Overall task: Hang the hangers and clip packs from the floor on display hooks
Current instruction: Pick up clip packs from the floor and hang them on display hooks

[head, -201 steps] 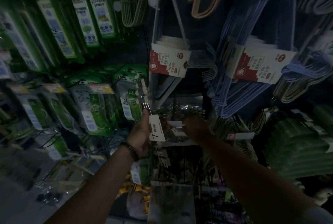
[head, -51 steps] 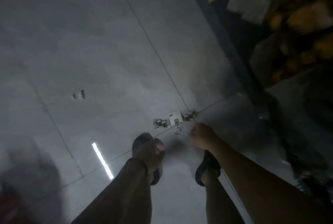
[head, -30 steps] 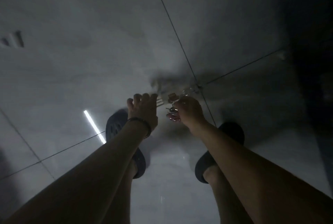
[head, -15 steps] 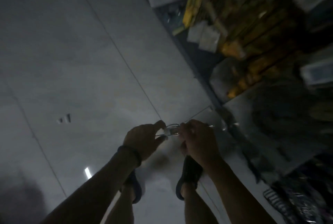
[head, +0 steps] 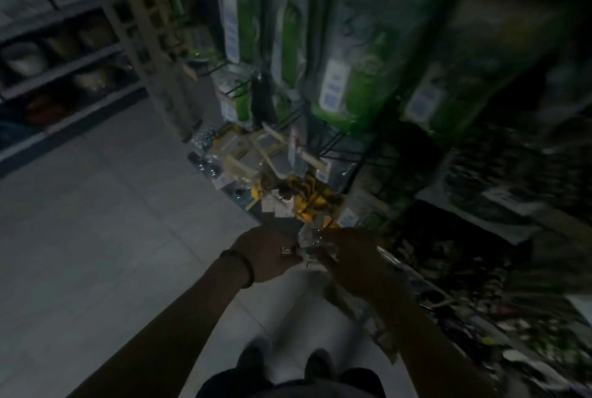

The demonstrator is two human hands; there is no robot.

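Grey tile floor (head: 96, 237) under me. Display rack (head: 336, 147) ahead and to my right, hung with green packs (head: 355, 83), all blurred. My left hand (head: 266, 253) and right hand (head: 352, 256) meet in front of the rack's lower rows, both pinching the clear clip pack (head: 312, 245) held between them. It looks like metal clips inside, but it's too dim to be sure. Dark band (head: 242, 269) on my left wrist.
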